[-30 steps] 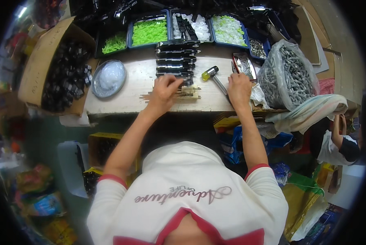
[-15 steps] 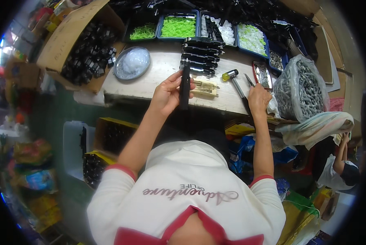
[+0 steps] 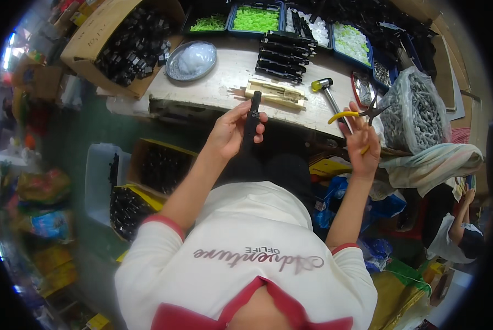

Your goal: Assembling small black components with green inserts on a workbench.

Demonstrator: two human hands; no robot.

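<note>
My left hand [image 3: 229, 133] grips a long, narrow black plastic piece [image 3: 251, 122], held upright just past the table's near edge. My right hand [image 3: 364, 153] has a pair of pliers [image 3: 343, 115] with yellow handles, the handles spread and the dark jaws raised above the table. Between the hands, on the tabletop, lie a cream-coloured block or fixture [image 3: 275, 94] and a small hammer [image 3: 330, 99] with a yellow and black head. Several similar black pieces [image 3: 282, 65] are stacked in a row behind the fixture.
Blue trays hold green pieces [image 3: 255, 20] and white-green pieces [image 3: 352, 44] at the back. A clear bag of grey parts [image 3: 417, 115] stands right, beside a red tray [image 3: 363, 88]. Left are a round dish [image 3: 172, 71] and a cardboard box [image 3: 84, 52] of black parts.
My right hand has lifted the pliers off the table's right side and brought them up, handles spread. My left hand still holds the black piece, now turned slightly. The view has shifted a little.
</note>
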